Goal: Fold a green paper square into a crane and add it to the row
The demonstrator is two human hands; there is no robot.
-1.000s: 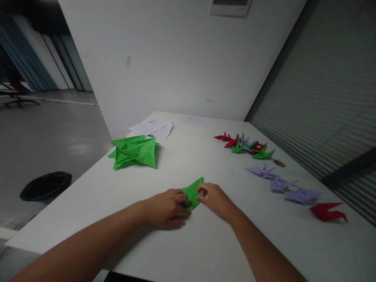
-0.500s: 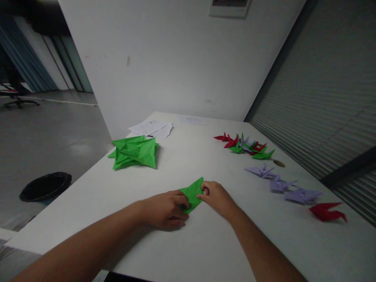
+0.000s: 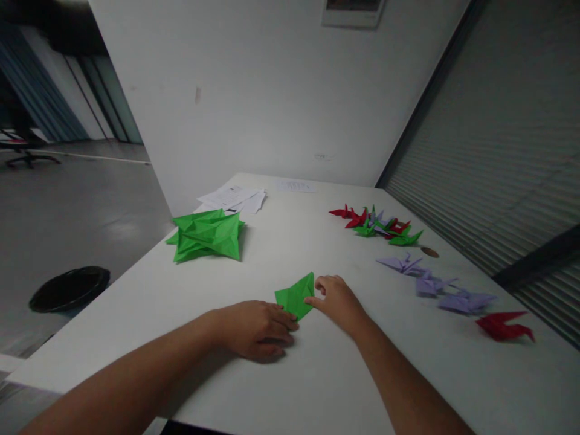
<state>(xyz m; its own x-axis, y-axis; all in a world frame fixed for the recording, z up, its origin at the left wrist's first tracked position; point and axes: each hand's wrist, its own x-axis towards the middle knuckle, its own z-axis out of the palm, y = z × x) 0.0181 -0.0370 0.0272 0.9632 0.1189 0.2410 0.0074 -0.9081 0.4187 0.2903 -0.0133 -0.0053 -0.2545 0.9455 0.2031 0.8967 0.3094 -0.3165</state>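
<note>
A folded piece of green origami paper [image 3: 295,295] lies on the white table in front of me, one pointed corner facing away. My left hand [image 3: 260,329] rests on the table at its near edge, fingers stretched out and fingertips touching the paper. At the paper's right edge is my right hand [image 3: 338,303]. Its thumb tip touches the paper, while the curled index finger stands apart from the thumb.
Left of centre sits a stack of creased green paper [image 3: 208,235], with printed sheets [image 3: 233,198] behind it. Along the right are several red, green and purple paper cranes [image 3: 466,301] and a brown disc [image 3: 429,252]. A black-lined bin [image 3: 70,290] stands on the floor at left.
My left hand has slid off the paper's left part towards its near edge, uncovering the left corner. My right thumb and index finger have spread slightly; the paper has barely moved.
</note>
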